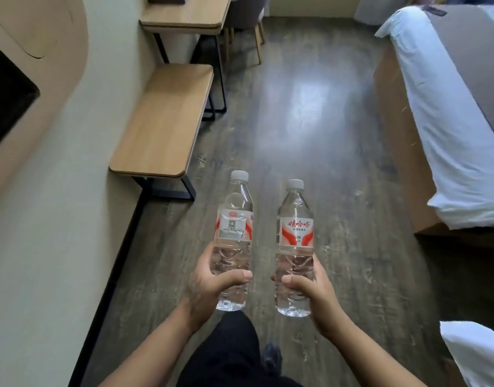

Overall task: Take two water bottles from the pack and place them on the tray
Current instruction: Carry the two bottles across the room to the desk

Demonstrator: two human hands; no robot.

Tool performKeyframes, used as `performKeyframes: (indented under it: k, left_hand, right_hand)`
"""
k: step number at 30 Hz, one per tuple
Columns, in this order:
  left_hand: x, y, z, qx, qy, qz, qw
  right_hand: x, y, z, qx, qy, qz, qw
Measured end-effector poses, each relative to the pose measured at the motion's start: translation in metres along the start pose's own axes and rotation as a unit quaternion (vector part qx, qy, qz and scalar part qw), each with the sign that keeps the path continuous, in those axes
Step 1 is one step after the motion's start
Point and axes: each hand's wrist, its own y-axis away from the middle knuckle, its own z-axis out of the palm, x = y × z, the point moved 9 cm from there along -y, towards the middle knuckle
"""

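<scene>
I hold two clear water bottles upright in front of me, above the wooden floor. The left bottle (234,224) has a white cap and a red-and-white label; my left hand (209,283) is wrapped around its lower half. The right bottle (295,233) looks the same, its red label facing me, and my right hand (312,289) grips its lower part. The two bottles stand side by side, a little apart. Neither a pack nor a tray is in view.
A low wooden bench (164,121) stands along the left wall, with a wooden desk (184,15) and a chair (245,20) beyond it. A bed with white sheets (446,121) fills the right side. Another white bed corner (480,353) is at the lower right. Dark wooden floor (310,113) runs between them.
</scene>
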Motion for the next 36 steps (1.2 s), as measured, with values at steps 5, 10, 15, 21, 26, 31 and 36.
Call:
performKeyframes:
  k: [5, 10, 15, 21, 26, 31, 36]
  left_hand:
    - [0.039, -0.143, 0.003, -0.006, -0.007, -0.004, 1.000]
    - [0.091, -0.292, -0.003, -0.039, -0.013, -0.013, 0.999]
    - [0.163, -0.429, -0.017, -0.053, -0.021, -0.018, 0.998]
    - [0.231, -0.581, -0.020, -0.045, -0.022, -0.016, 0.999]
    - [0.272, -0.723, -0.013, -0.027, -0.015, -0.012, 0.999]
    - [0.323, -0.854, -0.001, -0.004, 0.022, -0.027, 0.999]
    - [0.389, -0.972, 0.010, -0.009, 0.030, -0.029, 0.999]
  right_hand:
    - [-0.044, -0.141, -0.015, 0.005, 0.018, 0.001, 1.000]
    - [-0.096, -0.280, -0.025, 0.034, 0.015, 0.019, 0.999]
    - [-0.166, -0.400, -0.030, 0.051, -0.012, 0.017, 0.998]
    - [-0.237, -0.546, -0.060, 0.045, -0.009, 0.017, 0.999]
    - [-0.295, -0.695, -0.092, 0.022, -0.005, 0.004, 1.000]
    - [-0.361, -0.837, -0.129, 0.017, -0.001, 0.000, 1.000]
    - [-0.434, -0.960, -0.154, 0.011, 0.007, -0.003, 1.000]
